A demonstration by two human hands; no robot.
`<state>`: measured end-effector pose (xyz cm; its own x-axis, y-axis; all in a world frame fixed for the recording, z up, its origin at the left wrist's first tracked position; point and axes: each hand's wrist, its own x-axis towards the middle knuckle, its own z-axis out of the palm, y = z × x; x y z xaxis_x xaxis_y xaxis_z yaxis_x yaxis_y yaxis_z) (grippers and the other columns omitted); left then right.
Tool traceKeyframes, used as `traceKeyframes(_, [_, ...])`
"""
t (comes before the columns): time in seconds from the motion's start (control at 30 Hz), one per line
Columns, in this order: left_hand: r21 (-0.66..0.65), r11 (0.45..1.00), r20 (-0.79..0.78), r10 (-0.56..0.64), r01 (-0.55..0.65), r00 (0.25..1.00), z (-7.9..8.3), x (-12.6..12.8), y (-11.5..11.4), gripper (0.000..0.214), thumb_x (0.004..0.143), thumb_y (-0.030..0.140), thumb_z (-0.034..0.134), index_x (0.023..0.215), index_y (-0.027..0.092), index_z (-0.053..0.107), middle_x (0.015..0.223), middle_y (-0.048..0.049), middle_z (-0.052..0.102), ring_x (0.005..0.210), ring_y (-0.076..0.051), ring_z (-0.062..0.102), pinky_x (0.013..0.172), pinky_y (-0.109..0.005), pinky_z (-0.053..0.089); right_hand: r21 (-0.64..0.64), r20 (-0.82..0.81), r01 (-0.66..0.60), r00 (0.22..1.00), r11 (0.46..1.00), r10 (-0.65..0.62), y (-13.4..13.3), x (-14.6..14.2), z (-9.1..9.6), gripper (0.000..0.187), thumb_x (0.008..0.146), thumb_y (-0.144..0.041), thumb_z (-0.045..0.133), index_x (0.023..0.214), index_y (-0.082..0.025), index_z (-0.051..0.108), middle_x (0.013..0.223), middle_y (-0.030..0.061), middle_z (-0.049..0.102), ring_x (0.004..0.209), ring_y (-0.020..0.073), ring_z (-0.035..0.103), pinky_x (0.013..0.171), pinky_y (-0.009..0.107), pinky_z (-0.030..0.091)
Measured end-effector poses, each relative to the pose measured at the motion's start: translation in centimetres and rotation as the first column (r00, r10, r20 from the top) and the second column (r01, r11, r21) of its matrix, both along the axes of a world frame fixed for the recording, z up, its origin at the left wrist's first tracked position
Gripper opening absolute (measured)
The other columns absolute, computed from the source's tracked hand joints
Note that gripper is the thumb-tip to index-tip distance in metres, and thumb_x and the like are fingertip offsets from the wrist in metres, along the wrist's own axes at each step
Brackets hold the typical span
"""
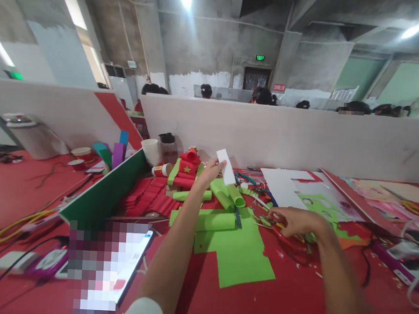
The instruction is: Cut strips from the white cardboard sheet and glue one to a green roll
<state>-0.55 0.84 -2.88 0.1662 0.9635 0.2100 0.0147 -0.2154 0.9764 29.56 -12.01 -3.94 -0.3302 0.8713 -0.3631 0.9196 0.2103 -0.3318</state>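
My left hand [211, 171] reaches forward over the table and pinches a white rectangular strip [226, 169], which looks like card or foam, near its upper left edge. Low over the table on the right, the fingers of my right hand [293, 220] curl around what look like scissors [279, 225] with a yellow and red handle; their blades point left and are partly lost in clutter. Between my arms lies a flat green sheet [239, 261] with a cut-out edge. Rolled green pieces [216, 221] lie just behind it.
Stacked red pieces [151, 196] lie beside a green divider [98, 193]. A phone [130, 265] rests near my left forearm. White sheets [281, 186] and green scraps are at back right, a power strip [397, 260] at far right. A white partition [266, 136] bounds the back.
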Motion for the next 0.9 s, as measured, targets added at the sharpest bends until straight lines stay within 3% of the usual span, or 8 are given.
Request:
traceKeyframes(0.13, [0.017, 0.998, 0.058, 0.063, -0.064, 0.996, -0.1, 0.1, 0.1, 0.020, 0.093, 0.035, 0.052, 0.097, 0.016, 0.057, 0.070, -0.0003, 0.057, 0.055, -0.011, 0.054, 0.054, -0.023, 0.047, -0.054, -0.337, -0.012, 0.941, 0.998, -0.007, -0.6, 0.1, 1.5, 0.053, 0.062, -0.025, 0.067, 0.114, -0.024, 0.061, 0.090, 0.0033, 0.068, 0.079, 0.0208, 0.062, 0.068, 0.027, 0.046])
traceKeyframes(0.3, [0.075, 0.994, 0.045, 0.078, -0.081, 0.996, -0.2, 0.2, -0.2, 0.022, 0.094, 0.039, 0.051, 0.094, 0.017, 0.053, 0.067, 0.0006, 0.055, 0.055, -0.012, 0.053, 0.052, -0.023, 0.044, -0.116, -0.687, -0.058, 0.725, 0.991, -0.038, -0.8, -1.9, 1.6, 0.057, 0.072, -0.037, 0.072, 0.121, -0.021, 0.050, 0.106, 0.0094, 0.066, 0.092, 0.0245, 0.066, 0.081, 0.035, 0.051])
traceKeyframes(0.43, [0.158, 0.981, 0.019, 0.114, -0.116, 0.993, 0.0, 0.2, -0.1, 0.023, 0.095, 0.039, 0.047, 0.091, 0.017, 0.053, 0.065, 0.0024, 0.049, 0.056, -0.011, 0.049, 0.051, -0.022, 0.039, -0.154, -0.848, -0.065, 0.520, 0.986, -0.098, -0.2, -4.9, 0.7, 0.058, 0.071, -0.042, 0.076, 0.118, -0.024, 0.047, 0.093, 0.0043, 0.067, 0.083, 0.0225, 0.067, 0.073, 0.034, 0.053])
traceKeyframes(0.5, [0.216, 0.965, 0.007, 0.150, -0.148, 0.989, 0.3, 0.1, 0.0, 0.023, 0.096, 0.038, 0.045, 0.090, 0.017, 0.053, 0.065, 0.0023, 0.047, 0.059, -0.012, 0.048, 0.054, -0.022, 0.039, -0.126, -0.914, 0.007, 0.387, 0.992, -0.119, 0.5, -6.9, 0.2, 0.057, 0.073, -0.044, 0.075, 0.118, -0.025, 0.046, 0.088, 0.0012, 0.066, 0.076, 0.0187, 0.065, 0.061, 0.027, 0.051])
traceKeyframes(0.57, [0.275, 0.943, -0.001, 0.195, -0.187, 0.981, 0.7, 0.2, -0.1, 0.024, 0.096, 0.037, 0.044, 0.089, 0.016, 0.054, 0.067, 0.0013, 0.049, 0.064, -0.013, 0.049, 0.058, -0.022, 0.040, -0.086, -0.944, 0.114, 0.307, 0.990, -0.117, 1.5, -9.1, -0.3, 0.054, 0.075, -0.045, 0.075, 0.117, -0.027, 0.046, 0.083, -0.0018, 0.063, 0.065, 0.0141, 0.061, 0.050, 0.021, 0.044])
traceKeyframes(0.7, [0.378, 0.894, -0.013, 0.266, -0.242, 0.964, 1.2, 0.5, -0.5, 0.024, 0.097, 0.034, 0.041, 0.086, 0.016, 0.053, 0.076, -0.0009, 0.054, 0.073, -0.014, 0.050, 0.066, -0.023, 0.041, -0.004, -0.958, 0.269, 0.276, 0.963, -0.081, 3.2, -12.7, -1.5, 0.051, 0.074, -0.053, 0.074, 0.107, -0.024, 0.049, 0.072, -0.0048, 0.056, 0.057, 0.0115, 0.053, 0.049, 0.021, 0.043])
traceKeyframes(0.8, [0.401, 0.887, -0.039, 0.267, -0.230, 0.963, 1.1, 1.1, -0.8, 0.024, 0.097, 0.033, 0.039, 0.086, 0.017, 0.052, 0.079, -0.0018, 0.055, 0.075, -0.014, 0.051, 0.068, -0.023, 0.041, -0.050, -0.973, 0.245, 0.208, 0.968, -0.103, 3.4, -14.0, -2.7, 0.047, 0.077, -0.067, 0.064, 0.093, -0.025, 0.050, 0.070, -0.0040, 0.053, 0.056, 0.0122, 0.052, 0.048, 0.022, 0.042])
traceKeyframes(0.9, [0.399, 0.894, -0.070, 0.253, -0.205, 0.965, 0.7, 1.6, -0.8, 0.023, 0.098, 0.034, 0.039, 0.087, 0.017, 0.051, 0.080, -0.0021, 0.056, 0.075, -0.015, 0.052, 0.070, -0.024, 0.041, -0.022, -0.964, 0.209, 0.256, 0.978, -0.076, 2.8, -14.1, -3.4, 0.051, 0.074, -0.072, 0.063, 0.088, -0.024, 0.051, 0.068, -0.0043, 0.052, 0.058, 0.0124, 0.051, 0.048, 0.022, 0.042])
